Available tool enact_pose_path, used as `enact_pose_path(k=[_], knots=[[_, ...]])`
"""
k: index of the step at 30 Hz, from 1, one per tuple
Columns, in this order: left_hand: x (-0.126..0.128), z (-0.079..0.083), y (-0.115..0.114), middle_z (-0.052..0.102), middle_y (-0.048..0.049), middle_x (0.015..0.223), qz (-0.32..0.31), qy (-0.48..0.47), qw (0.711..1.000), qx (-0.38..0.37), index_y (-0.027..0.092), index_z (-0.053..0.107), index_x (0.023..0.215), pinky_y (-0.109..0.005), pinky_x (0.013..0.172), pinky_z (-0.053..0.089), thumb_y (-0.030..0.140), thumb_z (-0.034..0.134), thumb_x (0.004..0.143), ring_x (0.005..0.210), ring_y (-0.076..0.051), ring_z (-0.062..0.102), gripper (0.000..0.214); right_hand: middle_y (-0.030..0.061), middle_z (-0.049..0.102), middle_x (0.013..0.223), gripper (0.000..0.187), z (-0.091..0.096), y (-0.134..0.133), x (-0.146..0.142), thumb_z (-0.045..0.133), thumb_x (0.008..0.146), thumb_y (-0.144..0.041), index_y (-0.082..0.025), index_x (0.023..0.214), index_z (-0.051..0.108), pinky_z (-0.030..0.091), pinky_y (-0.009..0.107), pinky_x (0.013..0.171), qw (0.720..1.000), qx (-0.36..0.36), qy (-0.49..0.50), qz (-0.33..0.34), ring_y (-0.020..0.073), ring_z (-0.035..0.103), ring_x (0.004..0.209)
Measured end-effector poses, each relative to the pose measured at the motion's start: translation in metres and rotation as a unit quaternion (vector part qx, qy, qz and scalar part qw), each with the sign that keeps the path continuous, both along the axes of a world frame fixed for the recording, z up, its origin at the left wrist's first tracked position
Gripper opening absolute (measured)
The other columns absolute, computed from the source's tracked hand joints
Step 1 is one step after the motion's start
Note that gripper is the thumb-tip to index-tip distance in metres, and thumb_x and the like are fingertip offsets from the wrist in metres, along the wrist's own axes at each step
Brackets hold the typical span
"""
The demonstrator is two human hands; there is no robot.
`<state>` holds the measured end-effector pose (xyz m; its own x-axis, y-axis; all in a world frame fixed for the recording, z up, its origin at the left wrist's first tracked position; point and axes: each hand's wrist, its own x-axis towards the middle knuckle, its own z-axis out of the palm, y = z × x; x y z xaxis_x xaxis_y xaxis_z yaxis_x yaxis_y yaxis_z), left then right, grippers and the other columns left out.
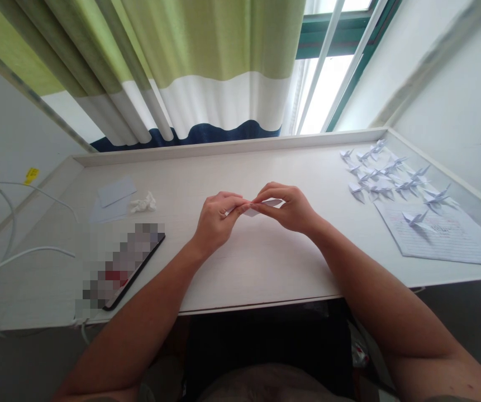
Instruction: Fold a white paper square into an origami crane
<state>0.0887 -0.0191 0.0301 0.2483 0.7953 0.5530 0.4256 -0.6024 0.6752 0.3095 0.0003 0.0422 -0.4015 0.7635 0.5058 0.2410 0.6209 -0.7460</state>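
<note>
Both hands meet over the middle of the desk around a small piece of folded white paper (252,212). My left hand (220,216) pinches its left part between thumb and fingers. From the other side, my right hand (284,205) grips it with thumb and forefinger, and a pointed flap shows between them. The two hands' fingertips touch or nearly touch at the centre. Much of the paper is hidden behind the fingers, so its full shape cannot be made out.
Several folded paper cranes (385,173) stand at the back right, one on lined sheets (470,237). To the left lie white paper squares (117,192), a crumpled tissue (143,202) and a phone (133,268) with cables (34,251). A raised rim (232,148) edges the desk's back.
</note>
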Motion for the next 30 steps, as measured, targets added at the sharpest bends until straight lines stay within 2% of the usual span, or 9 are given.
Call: enact_pose_path(k=[10,15,19,25,30], knots=[[-0.003,0.001,0.000,0.084,-0.0051,0.108,0.024,0.068,0.997,-0.007,0.029,0.084,0.098,-0.045,0.108,0.046,0.043,0.067,0.104,0.106,-0.024,0.076,0.022,0.0057,0.079,0.091,0.029,0.000,0.001,0.000,0.078,0.094,-0.053,-0.024,0.090,0.083,0.058,0.038,0.076,0.999,-0.028,-0.008,0.017,0.0203,0.072,0.083],[-0.003,0.004,-0.001,0.084,-0.0055,0.108,0.014,0.062,0.998,-0.026,0.029,0.085,0.098,-0.047,0.108,0.044,0.046,0.067,0.103,0.106,-0.027,0.076,0.025,0.0059,0.078,0.089,0.031,0.001,0.000,0.002,0.076,0.095,-0.053,-0.024,0.088,0.082,0.056,0.037,0.073,0.999,-0.038,-0.020,0.013,0.0204,0.071,0.082],[-0.002,0.004,-0.001,0.085,-0.0053,0.105,0.009,0.051,0.998,-0.041,0.030,0.084,0.096,-0.046,0.108,0.045,0.047,0.068,0.101,0.105,-0.026,0.076,0.024,0.0050,0.077,0.087,0.028,0.002,0.000,0.004,0.076,0.096,-0.050,-0.024,0.087,0.081,0.055,0.036,0.072,0.999,-0.016,-0.042,0.006,0.0192,0.069,0.079],[0.000,0.002,-0.001,0.084,-0.0054,0.102,0.017,0.060,0.997,-0.035,0.028,0.083,0.092,-0.045,0.105,0.046,0.042,0.069,0.100,0.101,-0.026,0.076,0.022,0.0040,0.075,0.085,0.019,0.002,0.005,0.008,0.074,0.098,-0.037,-0.022,0.087,0.080,0.052,0.034,0.073,0.997,0.020,-0.075,0.014,0.0181,0.067,0.079],[0.000,0.003,0.000,0.083,-0.0053,0.098,0.033,0.067,0.996,-0.041,0.026,0.082,0.090,-0.045,0.102,0.047,0.036,0.070,0.099,0.097,-0.026,0.074,0.017,0.0043,0.073,0.084,0.022,0.003,0.010,0.016,0.071,0.100,-0.036,-0.022,0.084,0.076,0.049,0.034,0.073,0.994,0.028,-0.110,0.007,0.0186,0.064,0.080]])
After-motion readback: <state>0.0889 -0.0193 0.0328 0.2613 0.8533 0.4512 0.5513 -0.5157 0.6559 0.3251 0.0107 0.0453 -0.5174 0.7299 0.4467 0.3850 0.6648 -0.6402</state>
